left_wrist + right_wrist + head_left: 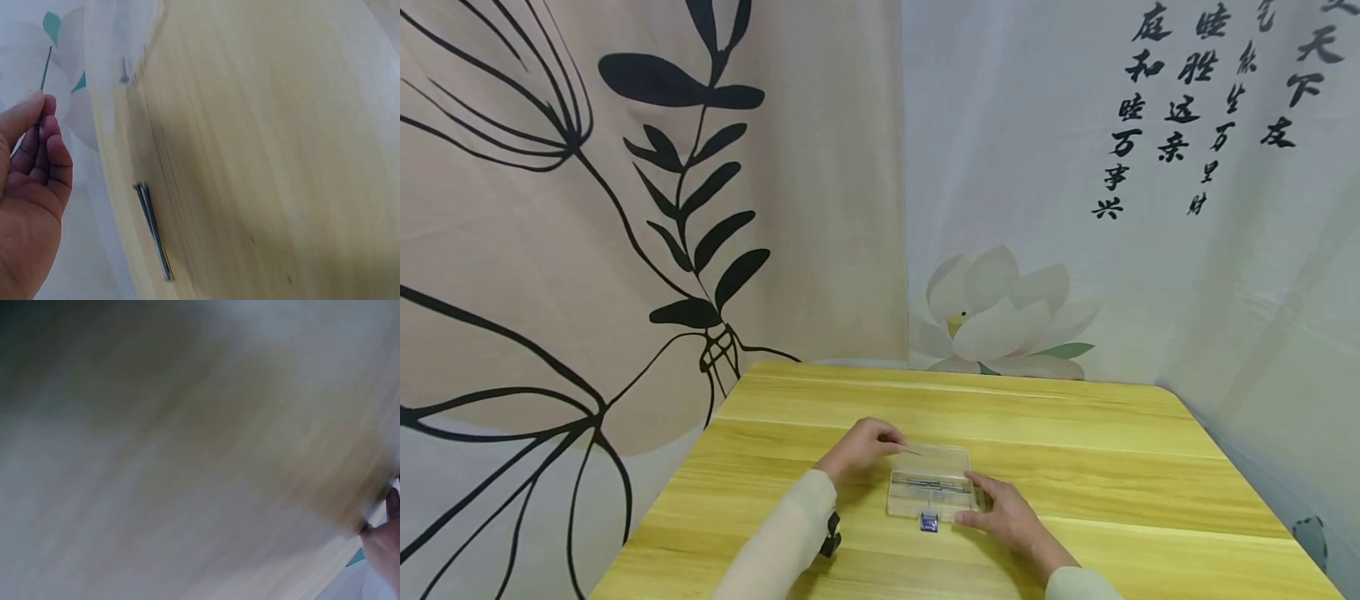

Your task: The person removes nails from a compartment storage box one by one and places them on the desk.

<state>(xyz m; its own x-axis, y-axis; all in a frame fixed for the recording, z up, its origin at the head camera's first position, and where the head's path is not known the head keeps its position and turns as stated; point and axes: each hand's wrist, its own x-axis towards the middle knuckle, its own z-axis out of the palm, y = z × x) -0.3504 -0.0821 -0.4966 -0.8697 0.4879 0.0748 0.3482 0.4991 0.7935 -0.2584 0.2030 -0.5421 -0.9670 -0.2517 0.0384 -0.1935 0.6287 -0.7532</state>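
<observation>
My left hand (865, 443) is over the back left corner of a clear plastic box (895, 500). Thumb and fingertips pinch a thin nail (46, 67), which points up and away from the hand in the left wrist view. The box's lid stands open toward the back, and several nails (932, 484) lie inside. My right hand (1006, 517) holds the box's right side, thumb at the front corner and fingers farther back. In the right wrist view, blurred, only part of that hand (382, 547) shows at the edge.
A few loose nails (153, 231) lie together on the wooden table (1075, 433) in the left wrist view. A small blue label or tab (928, 522) is at the box's front. Behind the table hangs a printed curtain (820, 208).
</observation>
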